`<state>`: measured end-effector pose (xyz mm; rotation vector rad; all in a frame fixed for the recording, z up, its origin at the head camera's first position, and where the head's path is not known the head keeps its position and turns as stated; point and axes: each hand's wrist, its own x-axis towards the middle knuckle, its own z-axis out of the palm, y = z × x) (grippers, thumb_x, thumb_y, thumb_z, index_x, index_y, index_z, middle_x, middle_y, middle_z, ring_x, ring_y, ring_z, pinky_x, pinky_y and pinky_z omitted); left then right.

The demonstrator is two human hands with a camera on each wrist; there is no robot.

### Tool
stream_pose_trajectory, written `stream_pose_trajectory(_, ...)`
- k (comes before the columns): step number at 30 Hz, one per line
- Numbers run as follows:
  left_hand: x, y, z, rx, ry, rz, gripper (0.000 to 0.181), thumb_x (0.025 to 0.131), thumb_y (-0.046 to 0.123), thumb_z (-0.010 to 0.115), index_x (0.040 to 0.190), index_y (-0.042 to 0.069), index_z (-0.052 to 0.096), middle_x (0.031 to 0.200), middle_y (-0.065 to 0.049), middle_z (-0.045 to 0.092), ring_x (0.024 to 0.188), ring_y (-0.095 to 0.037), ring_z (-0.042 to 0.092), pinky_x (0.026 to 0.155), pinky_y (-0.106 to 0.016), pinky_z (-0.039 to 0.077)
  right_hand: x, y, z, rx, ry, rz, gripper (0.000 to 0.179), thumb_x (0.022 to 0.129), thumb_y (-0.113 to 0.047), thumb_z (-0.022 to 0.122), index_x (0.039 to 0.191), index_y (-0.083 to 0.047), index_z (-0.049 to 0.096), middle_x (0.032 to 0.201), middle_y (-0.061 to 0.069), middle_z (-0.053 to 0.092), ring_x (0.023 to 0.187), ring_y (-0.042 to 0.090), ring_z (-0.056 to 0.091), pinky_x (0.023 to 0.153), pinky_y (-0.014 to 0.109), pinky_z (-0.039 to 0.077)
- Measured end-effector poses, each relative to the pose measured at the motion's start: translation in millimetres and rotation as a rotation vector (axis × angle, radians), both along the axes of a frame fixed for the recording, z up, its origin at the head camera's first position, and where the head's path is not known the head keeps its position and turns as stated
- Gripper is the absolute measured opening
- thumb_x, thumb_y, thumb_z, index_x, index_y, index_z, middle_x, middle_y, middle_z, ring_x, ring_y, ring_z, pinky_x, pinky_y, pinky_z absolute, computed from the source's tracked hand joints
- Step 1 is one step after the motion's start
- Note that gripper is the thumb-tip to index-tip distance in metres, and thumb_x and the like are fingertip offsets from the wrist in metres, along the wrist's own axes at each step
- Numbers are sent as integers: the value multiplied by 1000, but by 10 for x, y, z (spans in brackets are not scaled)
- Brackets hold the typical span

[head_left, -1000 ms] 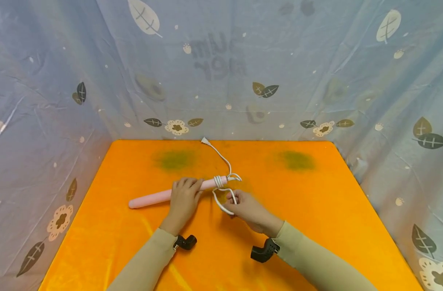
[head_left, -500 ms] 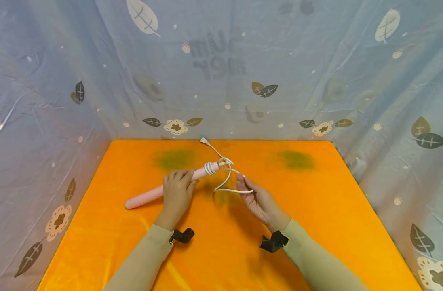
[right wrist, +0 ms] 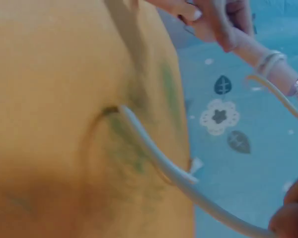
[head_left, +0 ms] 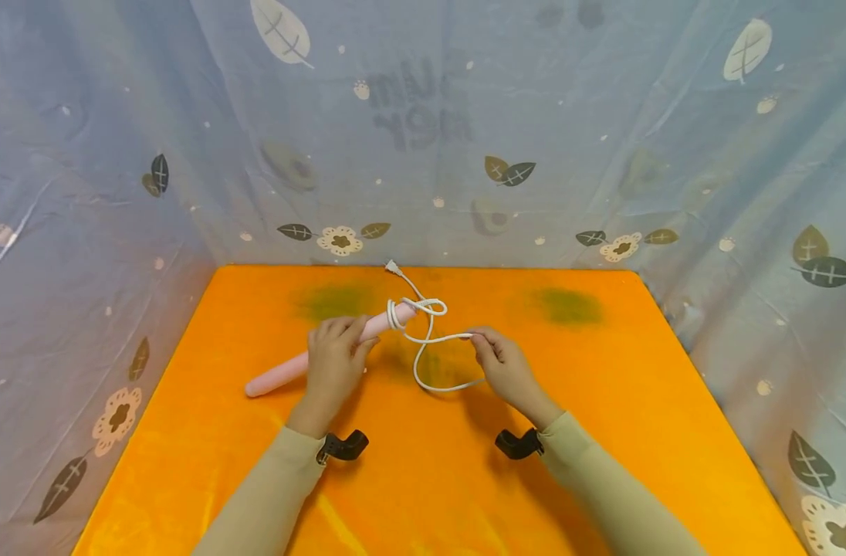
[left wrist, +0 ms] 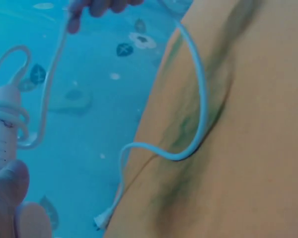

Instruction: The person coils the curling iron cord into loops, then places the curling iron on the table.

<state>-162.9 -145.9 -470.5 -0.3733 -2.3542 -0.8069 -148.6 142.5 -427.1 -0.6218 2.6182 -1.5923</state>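
Observation:
In the head view, a pink corded wand [head_left: 280,376] slants over the orange table, its rounded end lower left. My left hand [head_left: 334,367] grips it around the middle. A few turns of white power cord [head_left: 444,389] circle the handle end, and a curl of it arches beyond that tip. On the right, thumb and fingers of my right hand [head_left: 508,369] pinch the cord, which runs fairly straight from the windings. More cord drops from that hand in a wide bend. The left wrist view shows small marks on the handle [left wrist: 2,151], close by the left fingers [left wrist: 12,186].
The cord's two-pin plug [head_left: 393,267] lies at the back edge of the orange table [head_left: 604,432]. Behind and at both sides hangs a pale blue curtain [head_left: 437,154] printed with leaves and flowers. Black wrist cameras [head_left: 519,444] sit under the sleeves.
The right hand has moved right and slightly up, drawing cord away from the handle. The wand's corded end has swung up and left with the left hand, and the windings look looser.

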Motion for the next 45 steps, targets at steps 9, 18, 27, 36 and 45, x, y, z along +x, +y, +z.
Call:
stream_pose_trajectory(9, -10, 1, -140, -127, -63, 2, 40, 83, 22, 78, 119, 8, 70, 105, -11, 66, 98, -35, 55, 82, -51, 37, 221, -151, 333, 214, 8, 364, 20, 104, -30, 45, 100, -24, 64, 66, -4, 49, 49, 5, 33, 47, 22, 34)
stream_pose_trajectory(18, 86, 100, -361, -339, -101, -120, 36, 86, 22, 75, 120, 12, 69, 106, -6, 66, 100, -31, 56, 86, -47, 41, 244, -307, 881, 224, 264, 437, 16, 103, -20, 50, 103, -20, 66, 69, -12, 47, 55, 4, 37, 54, 23, 38)
stream_pose_trajectory(27, 262, 141, -451, -396, -23, -391, 33, 86, 25, 75, 116, 14, 70, 103, -3, 65, 99, -28, 56, 87, -45, 42, -403, -247, 777, 327, 493, 258, 14, 98, -15, 57, 103, -12, 70, 91, -3, 66, 68, 9, 52, 66, 28, 47)
stream_pose_trajectory(36, 338, 85, -406, -358, 101, -424, 29, 90, 26, 69, 117, 15, 70, 106, -3, 66, 100, -28, 56, 86, -44, 42, -744, -98, 679, 475, 809, 162, 16, 92, -25, 66, 100, -13, 71, 80, -2, 66, 62, 12, 56, 59, 30, 50)
stream_pose_trajectory(45, 375, 56, -206, -264, 303, -417, 32, 101, 36, 49, 112, 15, 71, 101, -3, 67, 95, -28, 59, 81, -45, 45, -636, -1, 638, 597, 897, 138, 10, 88, -26, 72, 92, -17, 70, 67, -5, 60, 50, 9, 48, 42, 27, 38)
